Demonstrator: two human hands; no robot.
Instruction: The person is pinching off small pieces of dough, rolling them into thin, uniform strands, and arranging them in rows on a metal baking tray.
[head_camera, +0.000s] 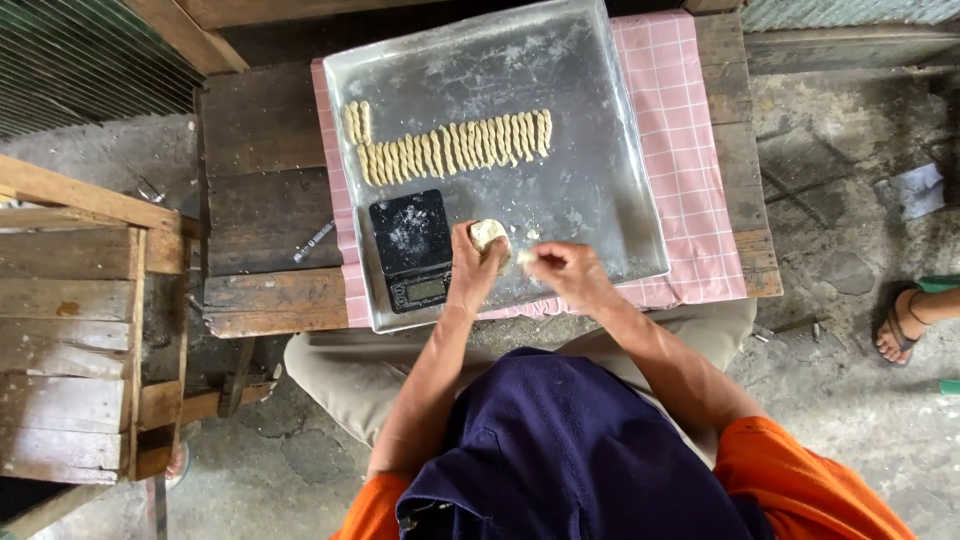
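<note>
My left hand holds a pale lump of dough over the near part of a large metal tray. My right hand is beside it, pinching a small piece of dough between its fingertips. A row of several twisted dough sticks lies across the tray's middle, with two more twisted sticks at the far left. A small black digital scale dusted with flour stands in the tray's near left corner, just left of my left hand.
The tray rests on a pink checked cloth over a low dark wooden table. A wooden crate stands at the left. Another person's sandalled foot shows at the right on the concrete floor.
</note>
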